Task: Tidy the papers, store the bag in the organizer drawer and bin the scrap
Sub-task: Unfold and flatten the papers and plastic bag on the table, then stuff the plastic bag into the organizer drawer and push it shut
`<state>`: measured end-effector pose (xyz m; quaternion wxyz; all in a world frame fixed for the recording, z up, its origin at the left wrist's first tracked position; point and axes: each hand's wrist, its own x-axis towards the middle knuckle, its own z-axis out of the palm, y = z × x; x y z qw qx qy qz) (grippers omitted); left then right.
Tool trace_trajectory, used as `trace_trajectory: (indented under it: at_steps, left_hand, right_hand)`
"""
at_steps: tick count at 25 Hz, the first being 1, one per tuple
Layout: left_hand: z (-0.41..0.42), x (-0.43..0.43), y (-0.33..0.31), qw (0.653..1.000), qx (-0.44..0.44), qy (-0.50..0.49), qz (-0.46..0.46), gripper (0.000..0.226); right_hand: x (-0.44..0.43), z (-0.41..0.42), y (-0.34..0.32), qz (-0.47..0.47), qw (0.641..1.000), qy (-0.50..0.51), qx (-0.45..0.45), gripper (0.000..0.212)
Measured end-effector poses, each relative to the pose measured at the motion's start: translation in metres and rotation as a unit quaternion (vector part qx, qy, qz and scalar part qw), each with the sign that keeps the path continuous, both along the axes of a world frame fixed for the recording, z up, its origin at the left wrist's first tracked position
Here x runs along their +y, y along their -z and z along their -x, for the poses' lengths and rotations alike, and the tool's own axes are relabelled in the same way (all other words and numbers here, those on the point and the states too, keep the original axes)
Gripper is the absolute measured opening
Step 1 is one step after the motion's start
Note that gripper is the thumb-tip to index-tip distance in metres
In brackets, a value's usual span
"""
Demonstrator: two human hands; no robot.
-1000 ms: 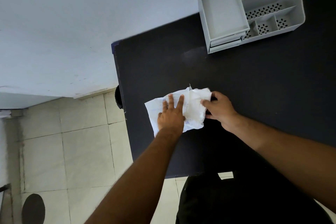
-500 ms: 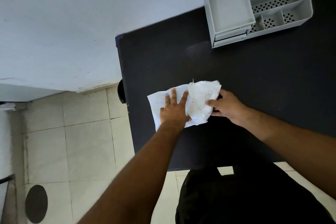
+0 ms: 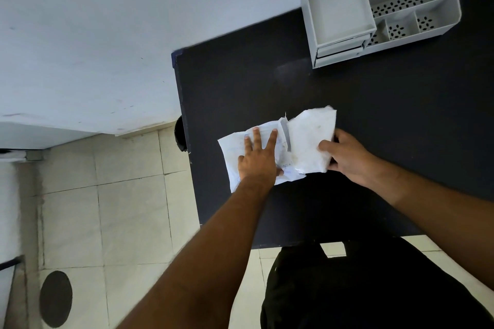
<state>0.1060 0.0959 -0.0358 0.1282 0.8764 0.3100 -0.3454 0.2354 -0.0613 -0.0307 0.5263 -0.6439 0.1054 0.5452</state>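
White papers [image 3: 232,153] lie near the left edge of the black table [image 3: 374,120]. My left hand [image 3: 258,159] presses flat on them, fingers spread. A crumpled white bag [image 3: 310,139] lies partly over the papers' right side. My right hand [image 3: 344,155] grips the bag's right edge between thumb and fingers. The grey organizer [image 3: 379,5] stands at the table's far right, its drawers [image 3: 339,51] facing me and shut.
A white wall runs behind the table's left edge. Tiled floor [image 3: 128,208] lies to the left, with a dark round shape [image 3: 55,299] at the bottom left. A dark object [image 3: 180,132] hangs at the table's left side. My dark clothing fills the lower right.
My right hand has pulled the bag to the right, off the papers, so more of the paper shows. My left hand has stayed pressed on the papers.
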Motion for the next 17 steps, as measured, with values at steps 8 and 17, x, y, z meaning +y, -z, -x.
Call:
trace_trajectory:
  at_steps: [8, 17]
  left_hand:
    - [-0.007, 0.002, -0.016, 0.999, -0.011, -0.018, 0.044, 0.108]
    - [-0.039, -0.026, -0.096, 0.77, -0.276, -0.422, 0.391, 0.024]
  right_hand:
    - [-0.009, -0.015, -0.026, -0.047, 0.996, 0.071, 0.003, 0.029]
    - [-0.016, -0.022, -0.086, -0.095, 0.993, 0.07, -0.015, 0.042]
